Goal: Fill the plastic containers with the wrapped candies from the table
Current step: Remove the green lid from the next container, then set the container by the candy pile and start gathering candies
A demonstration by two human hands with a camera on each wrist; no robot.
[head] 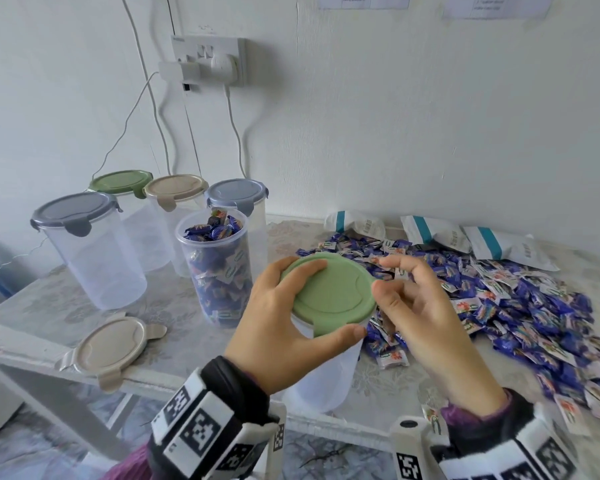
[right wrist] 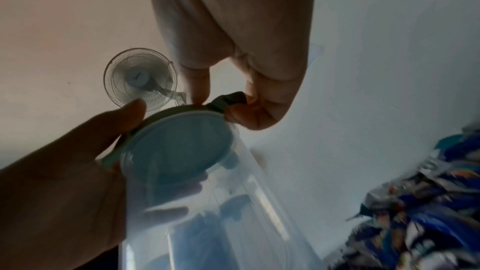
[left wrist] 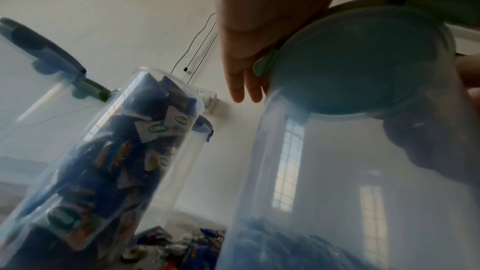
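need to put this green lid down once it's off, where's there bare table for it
Bare table lies between the loose beige lid and the candy-filled container, and along the near edge right of the container in hand. The right side is crowded with the candy pile, the back left with lidded containers.

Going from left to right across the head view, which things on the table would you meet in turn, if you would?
Grey-lidded empty container → candy-filled open container → green lid held by both hands → loose candy pile.
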